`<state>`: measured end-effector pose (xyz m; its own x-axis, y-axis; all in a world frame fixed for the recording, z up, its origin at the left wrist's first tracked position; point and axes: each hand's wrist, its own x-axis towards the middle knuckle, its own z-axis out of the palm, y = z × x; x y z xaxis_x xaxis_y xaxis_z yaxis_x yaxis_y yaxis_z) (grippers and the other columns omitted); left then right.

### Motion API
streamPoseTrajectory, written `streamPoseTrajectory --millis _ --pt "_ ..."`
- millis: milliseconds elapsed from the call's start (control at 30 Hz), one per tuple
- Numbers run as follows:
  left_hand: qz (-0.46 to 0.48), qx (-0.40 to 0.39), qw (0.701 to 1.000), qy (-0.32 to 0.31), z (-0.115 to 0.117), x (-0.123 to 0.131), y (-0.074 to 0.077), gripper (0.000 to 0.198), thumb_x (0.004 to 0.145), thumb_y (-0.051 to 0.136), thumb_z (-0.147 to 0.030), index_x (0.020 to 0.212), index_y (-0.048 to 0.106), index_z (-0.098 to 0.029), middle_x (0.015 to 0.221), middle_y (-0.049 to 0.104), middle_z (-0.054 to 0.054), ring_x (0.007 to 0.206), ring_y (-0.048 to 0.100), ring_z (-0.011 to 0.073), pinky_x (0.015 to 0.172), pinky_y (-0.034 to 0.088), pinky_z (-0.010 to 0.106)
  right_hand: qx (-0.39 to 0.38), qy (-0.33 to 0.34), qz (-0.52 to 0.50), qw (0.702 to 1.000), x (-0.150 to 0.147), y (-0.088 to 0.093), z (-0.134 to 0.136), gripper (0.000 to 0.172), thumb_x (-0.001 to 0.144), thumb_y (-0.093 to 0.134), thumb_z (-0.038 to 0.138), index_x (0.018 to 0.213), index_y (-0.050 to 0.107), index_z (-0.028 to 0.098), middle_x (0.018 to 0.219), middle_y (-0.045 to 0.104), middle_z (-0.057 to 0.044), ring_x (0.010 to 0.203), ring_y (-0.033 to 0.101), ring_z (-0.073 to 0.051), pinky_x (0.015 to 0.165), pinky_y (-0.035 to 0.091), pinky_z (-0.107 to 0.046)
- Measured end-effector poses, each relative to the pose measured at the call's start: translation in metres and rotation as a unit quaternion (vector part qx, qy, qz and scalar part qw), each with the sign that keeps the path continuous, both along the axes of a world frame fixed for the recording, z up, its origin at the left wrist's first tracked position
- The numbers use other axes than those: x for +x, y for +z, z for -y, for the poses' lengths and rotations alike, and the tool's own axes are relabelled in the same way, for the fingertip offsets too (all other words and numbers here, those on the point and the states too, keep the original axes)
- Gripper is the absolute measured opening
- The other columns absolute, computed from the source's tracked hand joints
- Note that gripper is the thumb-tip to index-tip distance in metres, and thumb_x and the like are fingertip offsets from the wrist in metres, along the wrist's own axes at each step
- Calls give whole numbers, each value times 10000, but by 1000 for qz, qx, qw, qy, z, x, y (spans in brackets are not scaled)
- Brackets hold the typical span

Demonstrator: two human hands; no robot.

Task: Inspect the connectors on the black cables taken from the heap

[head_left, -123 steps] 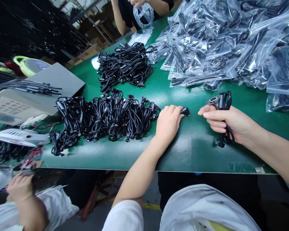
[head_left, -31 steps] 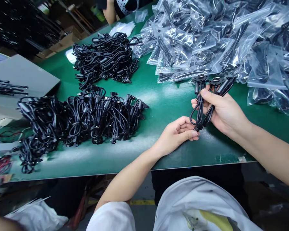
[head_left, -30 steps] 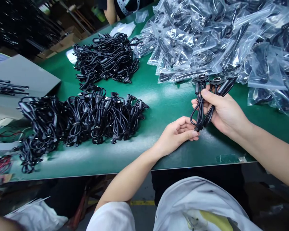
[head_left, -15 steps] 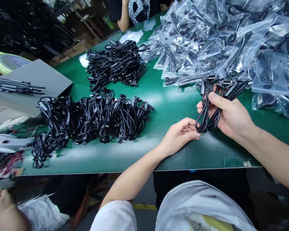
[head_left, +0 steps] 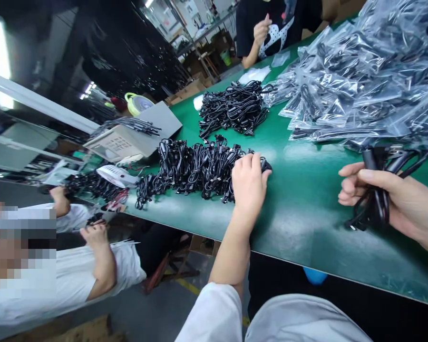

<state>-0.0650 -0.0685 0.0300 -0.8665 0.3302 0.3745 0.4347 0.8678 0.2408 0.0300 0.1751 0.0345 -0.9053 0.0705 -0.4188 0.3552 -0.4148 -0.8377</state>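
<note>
Head view looks down on a green desk (head_left: 306,190) whose near edge runs from lower right up toward the left. The left hand (head_left: 248,183) lies palm down on the right end of a long row of coiled black cables (head_left: 196,168), its fingers curled over the last coil there; whether they actually pinch a cable cannot be told. The right hand (head_left: 395,199) is held above the desk toward its right side, closed around a bunch of black cables (head_left: 378,204), with the thumb laid across the top. The looped ends of that bunch hang below the fist near the desk surface, and connector ends stick out above it. Behind the row, toward the far edge, sits a second heap of black cables (head_left: 235,107). A large pile of clear plastic bags (head_left: 360,80) holding cables covers the far right part of the desk, reaching to just behind the right hand. At the left end of the desk rests a grey machine (head_left: 128,140) with thin black rods lying on top. A co-worker in a white shirt (head_left: 74,280) sits beyond the left end, and another person in a black top (head_left: 271,23) stands at the far edge.
</note>
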Motion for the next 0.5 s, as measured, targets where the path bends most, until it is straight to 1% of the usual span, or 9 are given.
streamPoseTrajectory --millis 67,133,167,233,300,333,400,433,500 --pt "-11 -77 996 35 10 -7 2 364 876 672 -201 1231 610 -148 1324 575 169 1213 454 363 1005 377 492 -2 39 17 999 -1 -3 0 194 800 785 392 902 745 232 606 550 -1 576 520 -156 723 534 -364" --pt "-4 -112 994 19 17 -8 3 321 867 687 -194 1182 638 -158 1323 582 149 1209 458 354 999 384 483 21 80 6 997 -1 -6 1 174 812 786 383 878 742 229 494 449 42 534 452 -142 757 506 -359" --pt "-3 -116 993 6 19 -8 3 330 862 706 -224 1181 641 -172 1330 579 138 1211 459 350 1003 382 480 34 94 -1 995 -1 -7 2 174 800 797 380 848 736 224 467 432 47 533 444 -144 747 488 -353" --pt "-11 -124 992 -14 20 -6 4 427 829 761 -318 1212 627 -187 1346 566 138 1223 451 354 1021 367 487 55 107 -12 993 0 -6 3 201 755 830 379 787 715 217 461 443 42 545 452 -154 696 447 -342" --pt "-21 -150 988 -27 17 -6 4 524 781 801 -410 1207 622 -163 1326 561 170 1224 439 375 1043 337 513 60 104 -21 993 1 -4 4 221 735 844 375 751 692 215 465 438 47 537 429 -150 678 419 -342" --pt "-24 -162 986 -31 14 -8 4 531 770 804 -445 1172 633 -142 1288 569 188 1211 436 385 1049 322 527 56 102 -25 993 2 -3 4 217 739 839 368 750 686 215 461 429 51 532 412 -147 687 418 -347" --pt "-23 -172 984 -35 4 -15 2 461 791 779 -468 1057 658 -111 1170 591 204 1166 437 390 1053 300 548 42 100 -31 994 3 -1 4 181 776 805 356 785 690 216 451 407 55 542 406 -155 728 430 -363" --pt "-17 -169 985 -33 -2 -19 1 385 826 750 -437 998 664 -104 1107 596 202 1143 438 386 1049 296 551 36 101 -33 994 4 -1 4 164 790 790 350 801 694 217 450 403 55 540 399 -156 745 440 -370" --pt "-3 -157 987 -23 -13 -29 -3 189 917 633 -280 920 664 -94 1014 592 194 1108 444 368 1028 306 540 27 104 -34 994 5 -1 5 140 816 765 346 824 701 222 473 415 50 533 387 -153 779 462 -378"
